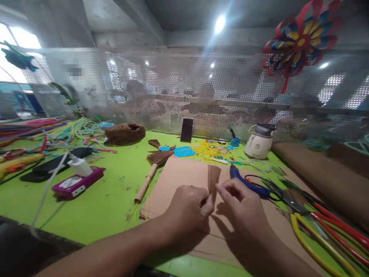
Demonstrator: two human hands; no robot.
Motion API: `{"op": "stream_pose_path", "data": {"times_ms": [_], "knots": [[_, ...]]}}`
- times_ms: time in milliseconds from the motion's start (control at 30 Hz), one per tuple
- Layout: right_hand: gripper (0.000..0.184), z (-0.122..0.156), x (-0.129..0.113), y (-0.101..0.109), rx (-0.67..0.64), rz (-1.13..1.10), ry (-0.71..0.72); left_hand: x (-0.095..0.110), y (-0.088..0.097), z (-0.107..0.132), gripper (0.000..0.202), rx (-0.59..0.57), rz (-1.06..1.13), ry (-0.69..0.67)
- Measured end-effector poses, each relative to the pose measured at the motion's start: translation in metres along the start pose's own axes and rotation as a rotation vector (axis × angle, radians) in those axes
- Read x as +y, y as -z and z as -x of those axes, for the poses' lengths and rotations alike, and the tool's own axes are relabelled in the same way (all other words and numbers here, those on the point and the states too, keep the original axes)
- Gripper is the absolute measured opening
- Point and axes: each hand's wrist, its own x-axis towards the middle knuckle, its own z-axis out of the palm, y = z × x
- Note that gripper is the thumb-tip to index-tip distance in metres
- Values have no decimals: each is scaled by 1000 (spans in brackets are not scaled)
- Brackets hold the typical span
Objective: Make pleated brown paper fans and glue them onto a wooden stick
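A narrow strip of brown pleated paper (213,176) stands upright above the board, its top fanned a little. My left hand (188,202) is closed round its lower end, thumb pressed against the fingers. With thumb and forefinger, my right hand (245,206) pinches at the strip's right edge. Under both hands lie stacked sheets of tan cardboard (173,179). To the left is a rolled brown paper tube (143,188) with a pleated brown fan (160,157) at its top and yellow strings. Blue paper pieces (184,151) lie beyond the cardboard.
Right of my hands lie a blue glue gun (249,184), scissors with yellow handles (319,246) and red-handled scissors (340,219). A purple power strip (77,184) with a white plug sits left. Behind are a phone (186,130), yellow shreds (210,152) and a white jar (258,142).
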Motion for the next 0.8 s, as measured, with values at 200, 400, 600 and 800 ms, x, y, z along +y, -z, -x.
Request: {"op": "stream_pose_path", "data": {"times_ms": [200, 400, 600, 800], "knots": [[27, 5, -3, -4, -40, 96, 79, -1, -9, 6, 20, 29, -225, -257], [26, 6, -6, -3, -31, 113, 89, 4, -10, 8, 25, 33, -180, -223], [23, 0, 1, 1, 21, 163, 188, 6, -8, 5, 39, -23, -55, -83], [37, -12, 6, 7, 142, -62, -1, -3, -7, 2, 36, 91, -99, -109]]}}
